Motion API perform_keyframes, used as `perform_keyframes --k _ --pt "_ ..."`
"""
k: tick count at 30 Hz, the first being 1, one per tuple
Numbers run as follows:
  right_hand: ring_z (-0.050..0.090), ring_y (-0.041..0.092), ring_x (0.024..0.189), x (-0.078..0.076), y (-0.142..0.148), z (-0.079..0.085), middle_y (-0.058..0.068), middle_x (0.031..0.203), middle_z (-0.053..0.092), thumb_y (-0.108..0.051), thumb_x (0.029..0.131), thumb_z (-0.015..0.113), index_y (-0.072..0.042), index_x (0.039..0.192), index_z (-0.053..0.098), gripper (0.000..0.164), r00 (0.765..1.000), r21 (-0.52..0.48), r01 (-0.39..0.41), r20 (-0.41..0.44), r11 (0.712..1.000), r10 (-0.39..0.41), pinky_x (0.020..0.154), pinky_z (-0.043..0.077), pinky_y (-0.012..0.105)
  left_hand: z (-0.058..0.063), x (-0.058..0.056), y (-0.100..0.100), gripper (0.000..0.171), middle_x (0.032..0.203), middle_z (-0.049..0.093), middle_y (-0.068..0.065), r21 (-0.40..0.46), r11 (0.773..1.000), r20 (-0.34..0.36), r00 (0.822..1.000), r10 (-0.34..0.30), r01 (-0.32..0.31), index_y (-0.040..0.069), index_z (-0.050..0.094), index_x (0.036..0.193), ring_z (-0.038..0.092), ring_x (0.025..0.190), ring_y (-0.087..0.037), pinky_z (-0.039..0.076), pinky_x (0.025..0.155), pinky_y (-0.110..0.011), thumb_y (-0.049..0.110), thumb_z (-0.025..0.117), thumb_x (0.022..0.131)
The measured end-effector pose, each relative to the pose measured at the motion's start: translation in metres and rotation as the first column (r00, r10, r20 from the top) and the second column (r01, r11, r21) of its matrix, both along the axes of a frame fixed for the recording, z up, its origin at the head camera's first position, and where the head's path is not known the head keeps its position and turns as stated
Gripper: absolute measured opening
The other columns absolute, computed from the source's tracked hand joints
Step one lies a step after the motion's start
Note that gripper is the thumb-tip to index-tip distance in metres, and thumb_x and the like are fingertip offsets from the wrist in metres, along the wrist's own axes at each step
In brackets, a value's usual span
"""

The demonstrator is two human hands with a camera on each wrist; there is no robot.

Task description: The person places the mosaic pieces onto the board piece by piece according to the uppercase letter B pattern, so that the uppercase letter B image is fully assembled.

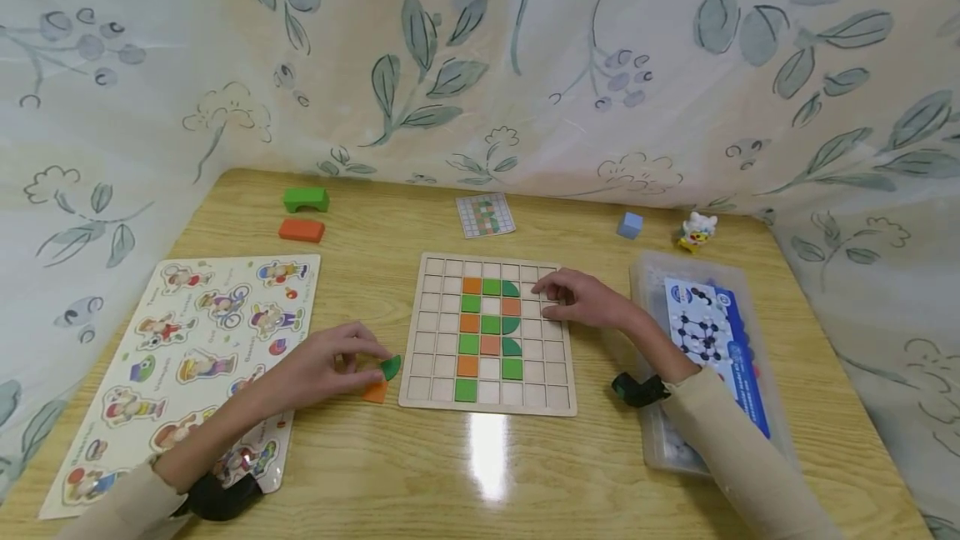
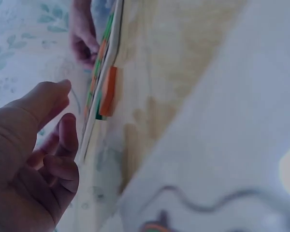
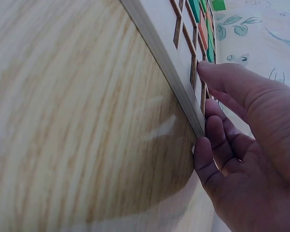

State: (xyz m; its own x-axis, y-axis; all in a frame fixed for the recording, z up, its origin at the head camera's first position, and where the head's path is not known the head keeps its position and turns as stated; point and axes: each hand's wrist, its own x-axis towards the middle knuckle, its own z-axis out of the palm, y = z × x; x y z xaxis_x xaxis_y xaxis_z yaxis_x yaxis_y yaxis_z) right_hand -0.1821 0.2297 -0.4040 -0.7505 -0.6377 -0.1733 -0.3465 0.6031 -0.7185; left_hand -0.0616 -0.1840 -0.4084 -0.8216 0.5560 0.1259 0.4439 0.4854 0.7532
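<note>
My left hand (image 1: 333, 365) hovers over loose pieces at the left of a wooden grid board (image 1: 551, 348), thumb and fingers apart. Right at its fingertips is a dark green quarter-circle piece (image 1: 392, 367); an orange square piece (image 1: 375, 392) lies below it. The left wrist view shows nothing between thumb and fingers, with the orange piece (image 2: 108, 92) beyond them. Fingertips of my right hand (image 1: 581, 297) rest at the board's right edge, relaxed. Green and orange squares and several dark green rounded pieces (image 1: 511, 325) fill cells in the board's middle columns.
Behind the board lies a pattern card (image 1: 486, 216). A sports-figure puzzle (image 1: 180, 307) sits left, a plastic case (image 1: 652, 273) right. Farther back are a green arch block (image 1: 306, 199), a red block (image 1: 302, 230), a blue cube (image 1: 630, 225) and a small figurine (image 1: 697, 231).
</note>
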Motion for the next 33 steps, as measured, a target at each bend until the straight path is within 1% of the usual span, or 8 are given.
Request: perform_keyframes --k 6,11,14,24,27,29,31,33 --pt "0.046 0.019 0.082 0.0 0.0 -0.001 0.011 0.095 0.055 -0.013 0.09 0.069 -0.002 0.12 0.063 0.033 1.0 -0.022 -0.005 0.002 1.0 0.005 0.07 0.039 0.024 -0.006 0.006 -0.004 0.02 0.099 0.063 0.007 0.008 0.999 0.021 0.999 -0.038 0.038 0.021 0.074 0.106 0.045 0.063 0.001 0.042 0.055 -0.017 0.026 0.074 0.086" --pt "0.046 0.018 0.082 0.0 0.0 -0.002 0.011 0.095 0.055 -0.012 0.09 0.069 -0.003 0.12 0.063 0.032 1.0 -0.02 -0.003 0.0 1.0 0.003 0.07 0.04 0.024 -0.008 0.011 -0.008 0.019 0.103 0.061 0.008 -0.038 0.994 0.018 0.995 -0.101 0.102 0.022 0.074 0.106 0.042 0.062 0.006 0.041 0.054 -0.015 0.027 0.073 0.087" --pt "0.046 0.019 0.082 0.0 0.0 -0.002 0.011 0.095 0.055 -0.012 0.089 0.07 -0.004 0.12 0.063 0.033 1.0 -0.013 0.002 0.001 1.0 -0.002 0.07 0.04 0.024 -0.009 0.013 -0.009 0.018 0.103 0.061 0.009 -0.068 0.99 -0.001 0.993 -0.121 0.121 0.023 0.074 0.105 0.042 0.062 0.007 0.041 0.054 -0.014 0.027 0.073 0.087" --pt "0.045 0.019 0.082 0.0 0.001 -0.002 0.011 0.095 0.054 -0.013 0.09 0.069 -0.002 0.12 0.063 0.033 1.0 -0.025 -0.005 -0.001 1.0 0.005 0.07 0.039 0.024 -0.01 0.012 -0.008 0.018 0.101 0.061 0.012 -0.094 0.989 -0.04 0.993 -0.115 0.111 0.025 0.074 0.103 0.041 0.062 0.009 0.04 0.053 -0.013 0.027 0.075 0.085" --pt "0.045 0.019 0.082 0.0 0.002 -0.002 0.011 0.095 0.054 -0.013 0.09 0.069 -0.003 0.12 0.063 0.032 1.0 -0.025 -0.006 -0.002 1.0 0.006 0.07 0.039 0.024 -0.009 0.012 -0.008 0.018 0.1 0.062 0.012 -0.098 0.988 -0.028 0.992 -0.121 0.118 0.025 0.074 0.103 0.041 0.062 0.009 0.041 0.054 -0.014 0.028 0.074 0.086" --pt "0.046 0.019 0.082 0.0 0.002 -0.002 0.011 0.095 0.055 -0.013 0.09 0.069 -0.004 0.12 0.063 0.032 1.0 -0.024 -0.003 -0.002 1.0 0.003 0.07 0.039 0.025 -0.008 0.01 -0.009 0.018 0.1 0.062 0.011 -0.089 0.988 -0.001 0.992 -0.129 0.128 0.024 0.074 0.104 0.043 0.063 0.008 0.041 0.054 -0.015 0.028 0.074 0.086" --pt "0.046 0.02 0.083 0.0 0.002 -0.002 0.011 0.095 0.055 -0.013 0.09 0.069 -0.004 0.12 0.063 0.032 1.0 -0.025 -0.003 -0.003 1.0 0.003 0.071 0.039 0.025 -0.005 0.007 -0.009 0.018 0.099 0.063 0.01 -0.057 0.989 0.029 0.991 -0.131 0.133 0.023 0.074 0.104 0.044 0.063 0.006 0.043 0.055 -0.016 0.027 0.074 0.086" --pt "0.046 0.02 0.083 0.0 0.002 -0.001 0.011 0.095 0.055 -0.012 0.09 0.069 -0.004 0.12 0.063 0.032 1.0 -0.028 -0.008 -0.004 1.0 0.008 0.071 0.039 0.025 -0.003 0.004 -0.008 0.018 0.098 0.064 0.009 -0.015 0.992 0.036 0.992 -0.122 0.123 0.023 0.074 0.103 0.046 0.064 0.004 0.044 0.055 -0.017 0.026 0.075 0.085"
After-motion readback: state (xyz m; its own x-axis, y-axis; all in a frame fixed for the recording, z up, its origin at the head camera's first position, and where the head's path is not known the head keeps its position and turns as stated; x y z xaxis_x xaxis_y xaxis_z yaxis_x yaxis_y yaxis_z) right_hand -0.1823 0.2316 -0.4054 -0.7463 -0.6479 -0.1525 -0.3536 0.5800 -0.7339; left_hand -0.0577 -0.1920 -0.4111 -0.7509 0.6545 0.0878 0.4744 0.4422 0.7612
